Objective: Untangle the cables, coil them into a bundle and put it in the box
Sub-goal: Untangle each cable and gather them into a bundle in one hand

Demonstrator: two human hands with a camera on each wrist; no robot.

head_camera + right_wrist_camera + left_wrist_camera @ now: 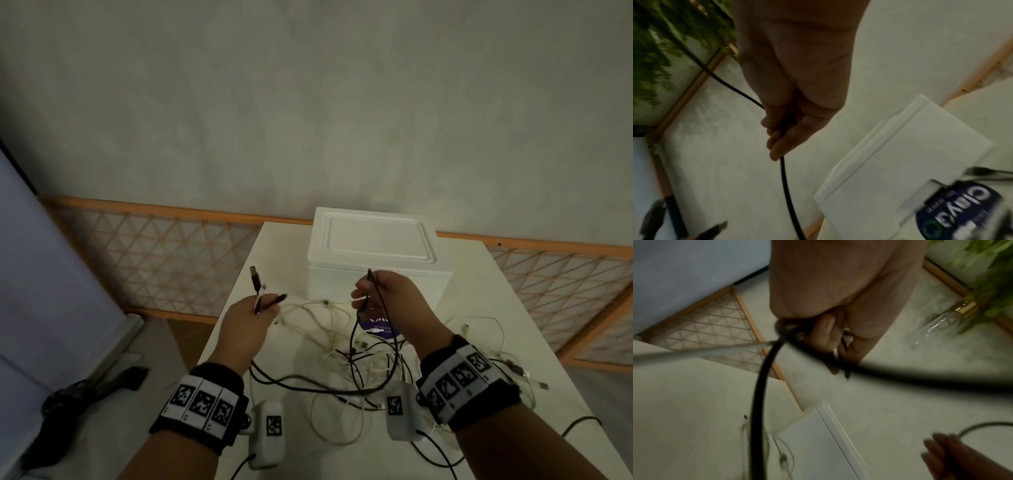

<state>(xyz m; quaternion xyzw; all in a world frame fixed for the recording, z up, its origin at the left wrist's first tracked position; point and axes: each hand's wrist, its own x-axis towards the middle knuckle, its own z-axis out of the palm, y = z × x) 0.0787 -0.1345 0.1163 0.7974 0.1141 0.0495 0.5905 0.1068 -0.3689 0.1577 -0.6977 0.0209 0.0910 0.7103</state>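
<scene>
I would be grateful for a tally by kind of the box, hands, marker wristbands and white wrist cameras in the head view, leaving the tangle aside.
box: 1
hands (left hand, right hand, both gripping cables): 2
marker wristbands: 2
white wrist cameras: 2
Total: 7

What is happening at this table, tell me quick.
A person is sorting tangled cables on a white table. The left hand grips several cable ends, plugs sticking up; the right hand holds a black cable lifted from the pile. The white box behind is closed, nothing coiled yet.
</scene>
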